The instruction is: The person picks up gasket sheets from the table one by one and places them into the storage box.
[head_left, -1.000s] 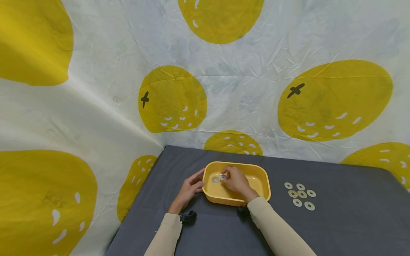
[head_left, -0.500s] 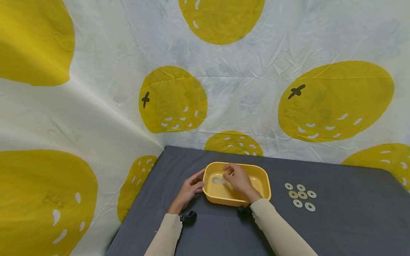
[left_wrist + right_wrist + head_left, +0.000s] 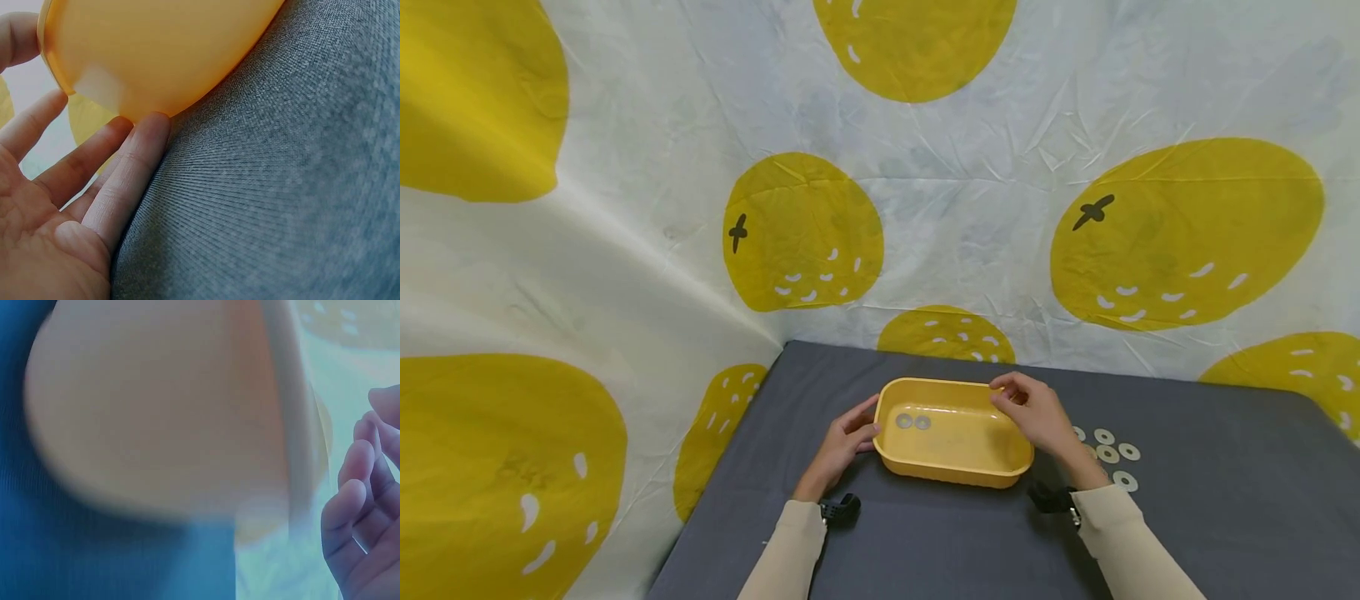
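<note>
A yellow plastic basin (image 3: 951, 467) stands on the grey cloth. Two flat metal washers (image 3: 904, 422) lie side by side on its floor, towards the left end. At that end my left hand (image 3: 841, 446) touches the basin, its fingers fairly straight; in the left wrist view fingertips (image 3: 153, 125) rest against the outer wall and rim. Over the back right corner hovers my right hand (image 3: 1037, 417), fingers loosely bent, nothing between them. The right wrist view also shows that hand holding nothing, beside the blurred basin wall (image 3: 156, 425).
Several more washers (image 3: 1107, 453) lie loose on the grey tablecloth (image 3: 1225, 500) to the right of the basin, some hidden behind the right wrist. A white curtain (image 3: 955, 242) printed with yellow fruit hangs behind and to the left of the table.
My right hand let go of the second washer beside the first, then rose and moved right to the basin's right end. The left hand has stayed at the left end.
</note>
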`<state>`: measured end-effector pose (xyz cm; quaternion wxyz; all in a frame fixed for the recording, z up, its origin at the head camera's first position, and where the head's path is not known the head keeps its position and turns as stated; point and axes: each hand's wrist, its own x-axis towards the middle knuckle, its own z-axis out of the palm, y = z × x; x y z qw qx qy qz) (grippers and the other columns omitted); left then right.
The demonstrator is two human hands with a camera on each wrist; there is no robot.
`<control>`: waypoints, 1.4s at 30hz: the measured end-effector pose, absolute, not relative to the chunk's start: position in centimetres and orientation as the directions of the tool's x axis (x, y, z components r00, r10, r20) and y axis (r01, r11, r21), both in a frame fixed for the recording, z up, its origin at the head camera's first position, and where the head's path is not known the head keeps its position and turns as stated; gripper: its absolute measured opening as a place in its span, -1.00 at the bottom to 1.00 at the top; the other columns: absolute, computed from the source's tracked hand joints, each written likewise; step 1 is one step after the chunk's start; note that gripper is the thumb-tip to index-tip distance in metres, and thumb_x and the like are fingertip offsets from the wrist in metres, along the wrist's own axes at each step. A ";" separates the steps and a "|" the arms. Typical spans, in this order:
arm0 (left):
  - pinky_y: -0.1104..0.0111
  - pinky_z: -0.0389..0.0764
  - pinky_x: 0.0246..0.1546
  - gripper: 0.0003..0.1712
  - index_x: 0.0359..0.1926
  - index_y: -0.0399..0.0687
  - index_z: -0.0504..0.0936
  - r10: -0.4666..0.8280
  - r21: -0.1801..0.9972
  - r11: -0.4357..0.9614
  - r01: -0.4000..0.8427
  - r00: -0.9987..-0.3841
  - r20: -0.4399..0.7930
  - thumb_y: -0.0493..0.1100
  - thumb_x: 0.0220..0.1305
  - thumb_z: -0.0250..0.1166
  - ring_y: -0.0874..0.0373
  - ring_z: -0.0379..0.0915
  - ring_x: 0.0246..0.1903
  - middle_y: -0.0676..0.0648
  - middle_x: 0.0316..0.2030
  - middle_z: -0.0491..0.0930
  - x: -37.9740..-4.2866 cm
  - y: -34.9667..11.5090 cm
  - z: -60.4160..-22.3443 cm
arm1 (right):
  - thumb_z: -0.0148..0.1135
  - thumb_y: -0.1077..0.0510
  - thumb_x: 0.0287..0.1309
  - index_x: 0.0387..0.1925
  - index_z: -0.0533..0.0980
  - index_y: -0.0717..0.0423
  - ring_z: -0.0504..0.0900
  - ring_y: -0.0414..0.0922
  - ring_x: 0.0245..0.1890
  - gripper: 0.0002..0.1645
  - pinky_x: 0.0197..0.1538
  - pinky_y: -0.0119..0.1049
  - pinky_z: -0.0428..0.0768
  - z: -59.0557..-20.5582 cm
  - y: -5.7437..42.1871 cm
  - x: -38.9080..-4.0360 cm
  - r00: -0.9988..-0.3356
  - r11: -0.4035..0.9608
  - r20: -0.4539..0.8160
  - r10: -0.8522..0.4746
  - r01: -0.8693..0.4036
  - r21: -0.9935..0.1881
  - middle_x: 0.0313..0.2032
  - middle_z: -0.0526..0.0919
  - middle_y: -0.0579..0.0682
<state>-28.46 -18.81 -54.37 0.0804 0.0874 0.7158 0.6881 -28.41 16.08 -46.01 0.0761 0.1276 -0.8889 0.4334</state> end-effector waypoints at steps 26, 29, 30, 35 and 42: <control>0.25 0.73 0.04 -0.33 0.52 0.30 0.34 0.252 0.999 0.041 0.019 -0.968 0.008 -0.05 0.45 0.29 0.04 0.64 0.10 -0.22 0.27 0.56 -28.1 -18.8 -54.5 | 0.32 0.03 0.32 0.02 0.56 0.37 0.44 -0.16 -0.43 -0.53 -0.37 -0.29 0.36 -50.7 34.4 -25.6 -1.000 0.834 0.004 -0.019 -0.018 -0.552 -0.38 0.59 0.00; 0.25 0.73 0.04 -0.33 0.52 0.30 0.34 0.252 0.999 0.049 0.025 -0.968 0.012 -0.05 0.46 0.29 0.03 0.64 0.10 -0.23 0.27 0.56 -28.0 -18.8 -54.4 | 0.33 -0.01 0.31 0.00 0.57 0.36 0.47 -0.12 -0.38 -0.50 -0.32 -0.26 0.39 -51.0 34.9 -25.7 -0.999 0.848 -0.024 -0.026 -0.009 -0.530 -0.34 0.61 0.03; 0.26 0.73 0.04 -0.33 0.52 0.30 0.34 0.252 0.998 0.050 0.024 -0.968 0.011 -0.06 0.46 0.28 0.02 0.64 0.11 -0.23 0.27 0.56 -28.0 -18.8 -54.4 | 0.34 -0.02 0.31 0.00 0.57 0.36 0.48 -0.11 -0.36 -0.50 -0.31 -0.26 0.39 -51.0 35.0 -25.8 -0.999 0.850 -0.031 -0.026 -0.006 -0.526 -0.33 0.61 0.04; 0.27 0.72 0.05 -0.34 0.52 0.30 0.34 0.251 0.999 0.043 0.016 -0.968 0.004 -0.08 0.47 0.27 -0.04 0.62 0.14 -0.24 0.28 0.55 -28.0 -18.8 -54.4 | 0.37 0.00 0.24 -0.04 0.58 0.35 0.49 -0.07 -0.34 -0.52 -0.30 -0.26 0.39 -50.9 35.1 -25.9 -0.999 0.847 -0.053 -0.009 0.021 -0.532 -0.31 0.61 0.07; 0.25 0.72 0.06 -0.33 0.53 0.28 0.33 0.245 0.999 0.046 0.017 -0.970 0.005 -0.07 0.46 0.28 -0.01 0.62 0.15 -0.23 0.30 0.53 -28.0 -18.7 -54.3 | 0.38 0.06 0.22 -0.11 0.59 0.35 0.48 -0.08 -0.34 -0.59 -0.28 -0.27 0.36 -50.8 34.8 -25.9 -0.998 0.843 -0.062 -0.009 0.026 -0.537 -0.33 0.60 0.05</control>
